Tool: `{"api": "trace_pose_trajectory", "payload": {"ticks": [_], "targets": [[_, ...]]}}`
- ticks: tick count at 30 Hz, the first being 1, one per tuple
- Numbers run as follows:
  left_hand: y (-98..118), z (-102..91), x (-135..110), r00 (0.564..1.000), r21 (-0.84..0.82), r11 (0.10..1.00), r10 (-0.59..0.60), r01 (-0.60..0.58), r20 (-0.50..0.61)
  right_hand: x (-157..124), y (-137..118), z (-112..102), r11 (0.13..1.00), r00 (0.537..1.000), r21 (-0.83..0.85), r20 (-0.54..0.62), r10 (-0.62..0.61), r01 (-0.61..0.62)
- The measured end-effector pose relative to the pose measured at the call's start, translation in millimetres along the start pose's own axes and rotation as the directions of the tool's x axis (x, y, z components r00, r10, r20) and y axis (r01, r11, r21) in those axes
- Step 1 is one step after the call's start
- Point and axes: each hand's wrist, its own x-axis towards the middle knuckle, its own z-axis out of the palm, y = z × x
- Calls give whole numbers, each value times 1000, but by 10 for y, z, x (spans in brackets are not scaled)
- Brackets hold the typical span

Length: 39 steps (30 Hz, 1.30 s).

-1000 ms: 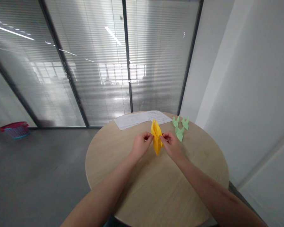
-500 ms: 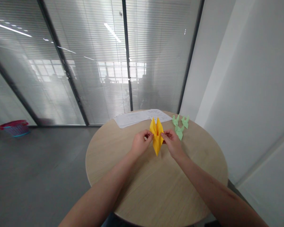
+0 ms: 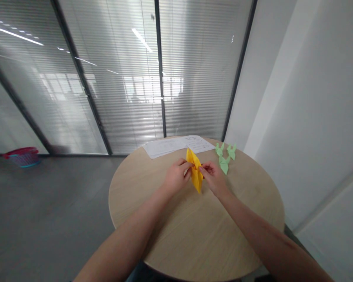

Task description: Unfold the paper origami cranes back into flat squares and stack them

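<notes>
A folded piece of yellow origami paper [image 3: 197, 181] is held above the table, its long pointed shape tilted with the top tip leaning left. My left hand [image 3: 177, 176] pinches it at the left, fingertips at the middle of the fold. From the right, my right hand [image 3: 214, 178] grips its edge between thumb and fingers. Part of the paper is hidden behind the fingertips. Just beyond my right hand stand three light green origami figures [image 3: 224, 164] with pointed tips.
The round wooden table [image 3: 191, 243] carries white printed sheets [image 3: 167, 148] at its far edge. A glass partition with blinds [image 3: 129, 117] rises behind it, and a white wall [image 3: 320, 117] is on the right. A red and blue basket [image 3: 25, 157] sits on the floor at far left.
The yellow paper showed two upper points with a gap between them; now it appears as one flatter, tilted shape. My left fingers have moved over its middle. The right hand keeps its grip.
</notes>
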Motion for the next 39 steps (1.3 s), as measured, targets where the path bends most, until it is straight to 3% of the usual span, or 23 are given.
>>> {"api": "trace_pose_trajectory", "payload": {"ticks": [5, 12, 16, 23, 28, 35, 39], "targets": [[66, -37, -2, 1000, -1, 1000, 1, -1, 15, 15, 48, -7, 1000, 1000, 9, -21, 2, -2], [31, 19, -5, 987, -109, 981, -156, 158, 24, 31, 55, -35, 1000, 1000, 0, -25, 14, -14], [-12, 63, 7, 981, -235, 953, -196, 191, -1, 30, 41, -34, 1000, 999, 13, -42, 29, -29], [-48, 165, 16, 938, -538, 777, -339, 326, 78, 28, 48, -32, 997, 995, 41, -77, 61, -58], [-22, 191, 7, 930, -485, 804, -365, 344, 54, -14, -5, -29, 990, 995, -125, -68, -75, 66], [17, 138, 6, 928, -366, 861, -371, 354, 26, -94, -90, 30, 969, 986, -179, 13, -169, 169], [-32, 162, 16, 935, -308, 888, -356, 340, 7, -76, -74, 12, 955, 980, -227, -5, -199, 192]]}}
